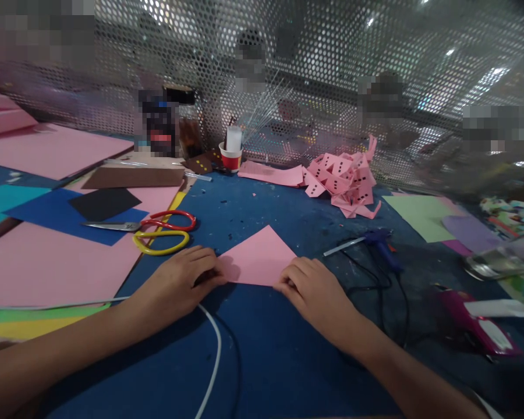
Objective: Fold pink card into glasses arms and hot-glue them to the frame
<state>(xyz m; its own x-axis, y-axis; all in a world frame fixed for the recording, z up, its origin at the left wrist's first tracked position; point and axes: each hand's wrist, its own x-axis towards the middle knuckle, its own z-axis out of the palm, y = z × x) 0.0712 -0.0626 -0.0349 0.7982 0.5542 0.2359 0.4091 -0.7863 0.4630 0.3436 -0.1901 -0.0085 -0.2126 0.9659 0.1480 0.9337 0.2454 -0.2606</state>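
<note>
A sheet of pink paper (pixel 259 259), roughly triangular with its point facing away from me, lies in the middle of the blue table. My left hand (pixel 187 270) pinches its left corner between thumb and fingers. At the right corner, my right hand (pixel 312 288) grips the paper with curled fingers. Just beyond my left hand rest scissors (pixel 161 231) with one red and one yellow handle loop. A blue glue gun (pixel 382 247) with a clear stick in it lies to the right of my right hand.
Pink paper pieces with dark dots (pixel 343 180) are heaped at the back. Stacked colored sheets (pixel 61 262) cover the left side. A red and white cup (pixel 230 157) stands by the perforated metal screen (pixel 314 75). A white cable (pixel 216 349) crosses near my left arm.
</note>
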